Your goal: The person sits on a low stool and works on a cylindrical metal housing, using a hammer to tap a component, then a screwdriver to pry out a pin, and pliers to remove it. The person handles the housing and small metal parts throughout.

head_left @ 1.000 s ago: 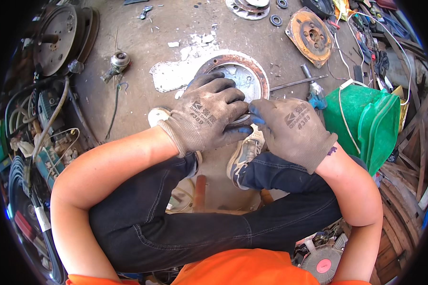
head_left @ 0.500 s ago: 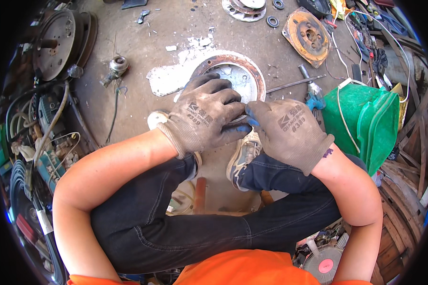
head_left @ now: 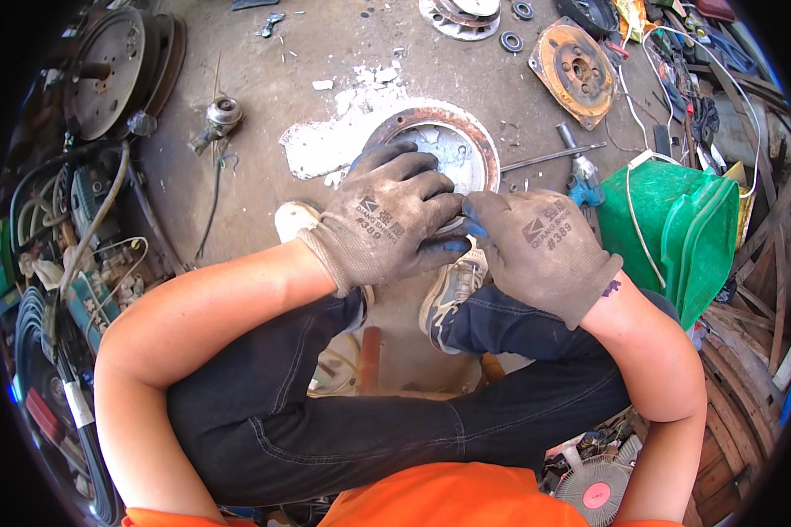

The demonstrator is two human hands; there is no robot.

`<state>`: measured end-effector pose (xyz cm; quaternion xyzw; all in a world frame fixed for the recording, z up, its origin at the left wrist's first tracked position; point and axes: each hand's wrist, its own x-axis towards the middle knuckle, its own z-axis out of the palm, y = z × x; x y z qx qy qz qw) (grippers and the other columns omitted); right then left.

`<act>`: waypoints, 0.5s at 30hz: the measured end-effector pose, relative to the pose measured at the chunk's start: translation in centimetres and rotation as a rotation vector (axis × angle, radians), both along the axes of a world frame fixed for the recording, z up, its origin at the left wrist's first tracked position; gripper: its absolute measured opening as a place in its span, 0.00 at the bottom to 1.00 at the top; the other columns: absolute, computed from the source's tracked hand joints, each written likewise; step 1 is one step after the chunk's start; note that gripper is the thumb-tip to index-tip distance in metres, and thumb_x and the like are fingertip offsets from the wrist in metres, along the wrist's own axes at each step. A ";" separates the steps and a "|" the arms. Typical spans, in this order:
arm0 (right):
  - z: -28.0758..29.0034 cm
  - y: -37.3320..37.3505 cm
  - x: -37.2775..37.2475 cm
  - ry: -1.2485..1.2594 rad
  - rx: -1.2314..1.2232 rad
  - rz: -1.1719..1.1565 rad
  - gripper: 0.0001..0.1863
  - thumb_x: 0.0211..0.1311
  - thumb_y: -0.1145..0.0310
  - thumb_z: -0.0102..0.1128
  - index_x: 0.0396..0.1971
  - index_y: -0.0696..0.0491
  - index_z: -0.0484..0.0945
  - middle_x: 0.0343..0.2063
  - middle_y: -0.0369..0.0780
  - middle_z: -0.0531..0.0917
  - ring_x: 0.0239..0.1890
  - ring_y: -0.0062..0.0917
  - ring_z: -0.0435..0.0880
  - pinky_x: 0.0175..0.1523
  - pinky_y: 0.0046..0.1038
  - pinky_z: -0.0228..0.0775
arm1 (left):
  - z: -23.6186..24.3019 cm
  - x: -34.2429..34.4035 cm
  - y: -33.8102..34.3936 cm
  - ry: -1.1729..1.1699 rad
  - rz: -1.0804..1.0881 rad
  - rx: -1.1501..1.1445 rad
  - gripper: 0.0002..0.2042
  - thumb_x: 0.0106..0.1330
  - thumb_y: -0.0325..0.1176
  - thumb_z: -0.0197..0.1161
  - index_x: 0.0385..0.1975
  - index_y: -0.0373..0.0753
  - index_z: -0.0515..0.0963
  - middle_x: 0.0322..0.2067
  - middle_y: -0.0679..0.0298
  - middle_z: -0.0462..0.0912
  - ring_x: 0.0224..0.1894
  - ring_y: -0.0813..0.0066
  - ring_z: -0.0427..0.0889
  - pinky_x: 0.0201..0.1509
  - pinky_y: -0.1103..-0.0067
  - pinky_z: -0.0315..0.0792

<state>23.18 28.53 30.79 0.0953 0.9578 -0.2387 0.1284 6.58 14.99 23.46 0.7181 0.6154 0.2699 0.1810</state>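
Note:
A round metal housing with a rusty rim and whitish inside lies between my shoes, beside a patch of white flakes. My gloved left hand is closed over its near-left part, fingers curled and fingertips partly hidden. My gloved right hand pinches at the near-right edge, close to my left fingers; whatever is between its fingertips is hidden. Right of the housing, a long thin rod lies by a blue power tool.
A green bucket stands by my right arm. An orange rusty plate, bearings and a flanged hub lie beyond. Wheels, hoses and machine parts crowd the left, with a small metal part on the floor.
The view has shifted very slightly. Both hands stay at the near edge of the housing, with only slight movement of the fingers.

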 end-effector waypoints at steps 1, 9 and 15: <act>0.0 0.0 0.0 -0.023 -0.003 -0.001 0.11 0.55 0.73 0.59 0.38 0.61 0.77 0.27 0.51 0.85 0.35 0.44 0.88 0.39 0.42 0.79 | 0.0 0.0 0.0 0.001 0.008 0.006 0.23 0.51 0.50 0.75 0.41 0.42 0.85 0.42 0.61 0.85 0.52 0.60 0.82 0.66 0.61 0.70; -0.1 -0.1 0.2 -0.013 0.010 -0.011 0.11 0.56 0.72 0.59 0.38 0.60 0.75 0.25 0.52 0.84 0.33 0.45 0.88 0.38 0.43 0.79 | 0.3 -0.9 -0.1 0.007 -0.064 0.011 0.25 0.48 0.49 0.76 0.43 0.41 0.83 0.46 0.61 0.84 0.58 0.59 0.79 0.72 0.57 0.63; -0.1 0.0 0.1 -0.048 -0.015 -0.022 0.11 0.56 0.72 0.59 0.38 0.60 0.75 0.24 0.52 0.84 0.33 0.45 0.87 0.37 0.44 0.78 | 0.3 -1.5 -0.1 0.003 -0.150 -0.010 0.25 0.46 0.48 0.77 0.43 0.42 0.83 0.48 0.63 0.83 0.61 0.60 0.77 0.75 0.53 0.59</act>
